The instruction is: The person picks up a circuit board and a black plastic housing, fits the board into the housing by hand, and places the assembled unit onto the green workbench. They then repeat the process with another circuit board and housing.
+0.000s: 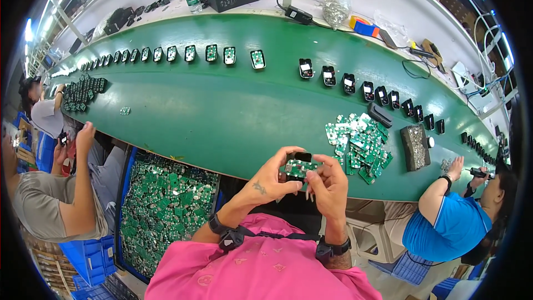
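Note:
In front of my chest, close to the bench's near edge, both hands hold a small green circuit board with a black part at its far side. My left hand grips it from the left, its fingers curled behind and its thumb along the near edge. From the right, my right hand pinches it with thumb and fingers. Whether the black part is a case around the board, I cannot tell. Beyond my right hand lies a loose pile of green circuit boards.
On the green bench, rows of black cases curve along the far side. A grey block stands right of the pile. A blue-rimmed bin of boards sits lower left. Co-workers sit at left and right.

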Tool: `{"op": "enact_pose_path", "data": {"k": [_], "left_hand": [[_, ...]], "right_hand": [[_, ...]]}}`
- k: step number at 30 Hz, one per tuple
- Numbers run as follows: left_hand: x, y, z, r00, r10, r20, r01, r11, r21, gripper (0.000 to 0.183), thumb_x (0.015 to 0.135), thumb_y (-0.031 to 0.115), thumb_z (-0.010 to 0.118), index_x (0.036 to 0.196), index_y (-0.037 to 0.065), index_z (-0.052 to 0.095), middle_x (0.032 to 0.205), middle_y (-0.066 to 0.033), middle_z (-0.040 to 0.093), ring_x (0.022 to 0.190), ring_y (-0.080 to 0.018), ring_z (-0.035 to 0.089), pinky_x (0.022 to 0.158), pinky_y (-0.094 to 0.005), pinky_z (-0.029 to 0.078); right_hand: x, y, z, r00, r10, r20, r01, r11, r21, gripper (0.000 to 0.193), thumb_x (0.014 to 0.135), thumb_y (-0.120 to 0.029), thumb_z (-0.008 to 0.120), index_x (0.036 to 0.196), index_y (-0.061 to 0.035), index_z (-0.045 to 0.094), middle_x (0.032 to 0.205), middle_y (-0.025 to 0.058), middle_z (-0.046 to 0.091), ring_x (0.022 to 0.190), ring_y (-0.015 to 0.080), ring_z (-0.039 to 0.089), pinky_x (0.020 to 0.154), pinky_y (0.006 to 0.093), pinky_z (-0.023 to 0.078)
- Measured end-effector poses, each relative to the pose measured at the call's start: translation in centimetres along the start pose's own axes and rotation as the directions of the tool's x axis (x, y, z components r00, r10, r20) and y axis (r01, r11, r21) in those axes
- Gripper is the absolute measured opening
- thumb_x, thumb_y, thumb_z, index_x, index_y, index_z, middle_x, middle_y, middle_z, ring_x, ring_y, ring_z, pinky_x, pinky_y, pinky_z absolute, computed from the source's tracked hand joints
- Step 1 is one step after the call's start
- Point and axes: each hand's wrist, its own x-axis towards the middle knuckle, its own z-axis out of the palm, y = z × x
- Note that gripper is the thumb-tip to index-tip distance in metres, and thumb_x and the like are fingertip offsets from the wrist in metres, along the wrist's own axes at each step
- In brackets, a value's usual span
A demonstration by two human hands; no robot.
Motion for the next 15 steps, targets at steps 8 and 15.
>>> {"op": "enact_pose_path", "data": {"k": [8, 15], "left_hand": [[-0.2, -0.3, 0.1, 0.991, -0.106, -0.078, 0.106, 0.994, 0.001, 0.053, 0.092, 0.003, 0.057, 0.142, 0.005, 0.038, 0.107, -0.0073, 0.059, 0.067, -0.0074, 0.060, 0.048, -0.0206, 0.043], [-0.3, 0.4, 0.2, 0.993, -0.115, -0.016, 0.116, 0.972, 0.203, 0.049, 0.095, 0.007, 0.058, 0.141, 0.004, 0.040, 0.088, -0.0052, 0.062, 0.062, -0.0092, 0.061, 0.050, -0.0235, 0.045]], "right_hand": [[0.3, -0.3, 0.3, 0.983, -0.184, 0.013, 0.169, 0.868, -0.467, 0.030, 0.087, 0.000, 0.070, 0.116, -0.0028, 0.064, 0.070, 0.0011, 0.057, 0.059, 0.0050, 0.053, 0.050, 0.0236, 0.039], [2.1, -1.0, -0.1, 0.877, -0.379, 0.295, 0.480, 0.675, -0.561, 0.021, 0.080, -0.002, 0.075, 0.100, -0.0057, 0.075, 0.083, 0.0073, 0.063, 0.072, 0.0222, 0.063, 0.061, 0.0327, 0.049]]}}
